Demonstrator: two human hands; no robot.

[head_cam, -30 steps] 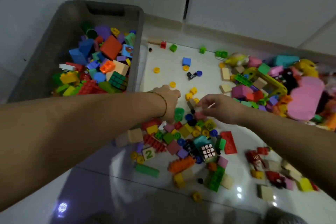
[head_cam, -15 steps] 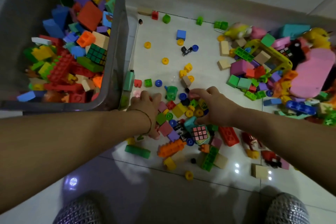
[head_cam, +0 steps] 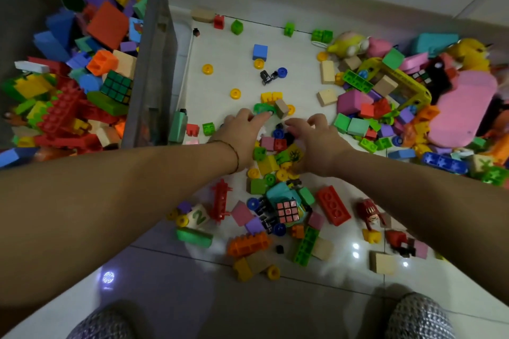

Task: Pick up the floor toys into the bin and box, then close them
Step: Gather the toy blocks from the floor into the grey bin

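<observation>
Once the left hand (head_cam: 242,132) had slid straight fingers onto a green toy (head_cam: 263,108) mid-frame, the right hand (head_cam: 316,142) hung loosely bent, empty, another scoop for the bin (head_cam: 150,77) seemingly beginning.

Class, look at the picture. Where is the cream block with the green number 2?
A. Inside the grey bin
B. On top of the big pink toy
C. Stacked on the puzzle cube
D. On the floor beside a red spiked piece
D: the numbered block lies on the floor tiles right beside the red spiked piece, outside the grey bin.
</observation>
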